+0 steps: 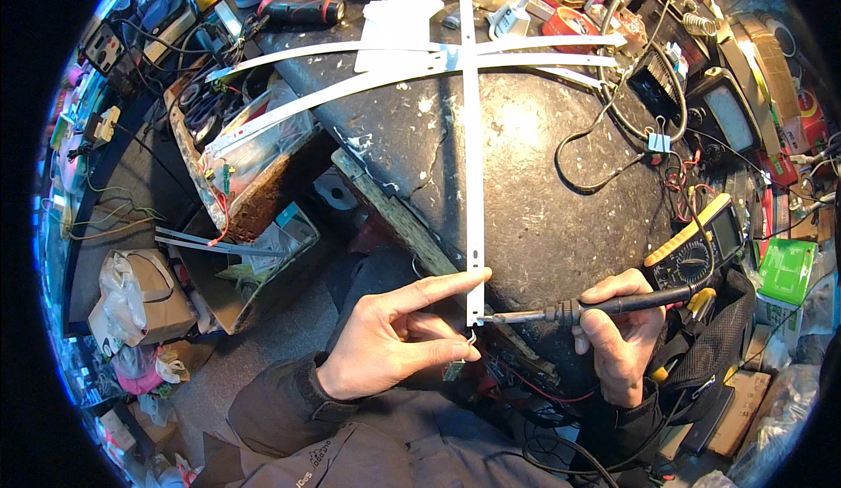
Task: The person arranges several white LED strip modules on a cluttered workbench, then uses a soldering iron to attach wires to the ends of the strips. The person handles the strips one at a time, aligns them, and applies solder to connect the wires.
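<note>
A long, narrow white LED strip (473, 155) runs from the far edge of the bench toward me. My right hand (618, 335) is closed around a soldering iron (561, 312), whose tip meets the strip's near end or lies right beside it. My left hand (394, 335) is to the left of that end, with its index finger stretched across the strip. Between its thumb and another finger a short, thin wire (474, 337) shows, partly hidden. Just below the thumb hangs a small green piece (454, 370), too small to make out.
More white strips (350, 85) lie crosswise at the back. A yellow-and-black multimeter (701, 243) and a looped black cable (583, 186) are on the right of the dark, worn bench (543, 216). An open box (254, 190) stands left; a red-and-black power tool (302, 8) lies at the back.
</note>
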Demonstrator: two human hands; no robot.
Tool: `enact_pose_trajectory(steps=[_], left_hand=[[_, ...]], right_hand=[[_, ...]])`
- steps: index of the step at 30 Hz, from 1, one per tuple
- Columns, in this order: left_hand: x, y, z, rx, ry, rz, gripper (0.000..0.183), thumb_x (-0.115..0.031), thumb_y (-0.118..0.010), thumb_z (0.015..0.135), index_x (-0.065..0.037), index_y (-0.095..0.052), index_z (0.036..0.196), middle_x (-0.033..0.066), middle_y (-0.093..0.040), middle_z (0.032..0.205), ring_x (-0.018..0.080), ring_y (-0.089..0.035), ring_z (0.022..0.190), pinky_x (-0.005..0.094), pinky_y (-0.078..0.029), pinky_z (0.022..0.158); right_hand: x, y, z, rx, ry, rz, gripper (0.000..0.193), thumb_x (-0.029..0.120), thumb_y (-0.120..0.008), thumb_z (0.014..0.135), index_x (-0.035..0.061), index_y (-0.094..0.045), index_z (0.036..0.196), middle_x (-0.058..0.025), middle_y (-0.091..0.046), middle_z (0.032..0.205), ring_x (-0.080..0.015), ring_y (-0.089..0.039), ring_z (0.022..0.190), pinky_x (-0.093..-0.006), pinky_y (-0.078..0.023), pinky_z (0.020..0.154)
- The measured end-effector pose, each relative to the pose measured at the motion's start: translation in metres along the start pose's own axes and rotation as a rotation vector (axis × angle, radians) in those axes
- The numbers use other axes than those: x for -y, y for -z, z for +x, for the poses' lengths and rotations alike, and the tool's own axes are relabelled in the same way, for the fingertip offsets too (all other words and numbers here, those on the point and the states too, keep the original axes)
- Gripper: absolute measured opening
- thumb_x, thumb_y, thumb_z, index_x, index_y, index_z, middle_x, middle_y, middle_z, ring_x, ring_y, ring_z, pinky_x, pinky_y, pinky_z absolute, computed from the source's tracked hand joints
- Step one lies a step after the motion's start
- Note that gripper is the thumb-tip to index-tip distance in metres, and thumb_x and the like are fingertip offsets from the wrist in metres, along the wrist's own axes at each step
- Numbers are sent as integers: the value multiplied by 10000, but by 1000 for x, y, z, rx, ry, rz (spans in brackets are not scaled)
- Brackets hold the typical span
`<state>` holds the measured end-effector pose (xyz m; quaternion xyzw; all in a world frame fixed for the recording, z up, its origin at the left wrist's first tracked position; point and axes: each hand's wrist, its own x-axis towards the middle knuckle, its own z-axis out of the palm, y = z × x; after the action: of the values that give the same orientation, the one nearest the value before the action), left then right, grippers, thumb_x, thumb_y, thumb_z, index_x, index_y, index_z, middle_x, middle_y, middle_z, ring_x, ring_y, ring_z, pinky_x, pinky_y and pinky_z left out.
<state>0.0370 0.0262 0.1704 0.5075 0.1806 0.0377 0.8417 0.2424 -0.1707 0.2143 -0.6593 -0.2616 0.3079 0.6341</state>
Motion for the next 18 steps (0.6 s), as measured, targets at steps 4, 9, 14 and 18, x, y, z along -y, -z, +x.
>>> enact_pose_trajectory(steps=[4,9,14,18], left_hand=[[0,0,0,3,-3,3,757,85,-769,967,27,-431,1642,215,-798,1123,230,-793,1025,332,-631,966],[0,-1,1,-4,5,-12,753,80,-767,970,24,-433,1642,210,-804,1101,223,-793,1016,331,-630,962],[-1,-1,0,-1,5,-3,752,76,-768,970,20,-436,1643,205,-808,1079,221,-794,1010,328,-628,959],[-2,-1,0,-1,13,-1,753,75,-768,971,17,-435,1644,205,-808,1075,221,-795,1006,326,-628,958]], right_hand=[[1,0,0,-5,-10,-8,220,-52,-813,892,-40,-690,1075,-130,-724,905,-134,-676,665,-254,-551,593],[2,-1,0,4,-5,-9,220,-56,-810,891,-44,-690,1074,-131,-724,905,-135,-676,668,-255,-550,592],[1,-1,0,9,-4,18,218,-54,-810,891,-45,-689,1073,-131,-724,901,-135,-677,669,-256,-551,594],[1,0,0,3,-2,-10,216,-49,-814,895,-44,-689,1071,-132,-725,900,-135,-678,670,-255,-551,595]])
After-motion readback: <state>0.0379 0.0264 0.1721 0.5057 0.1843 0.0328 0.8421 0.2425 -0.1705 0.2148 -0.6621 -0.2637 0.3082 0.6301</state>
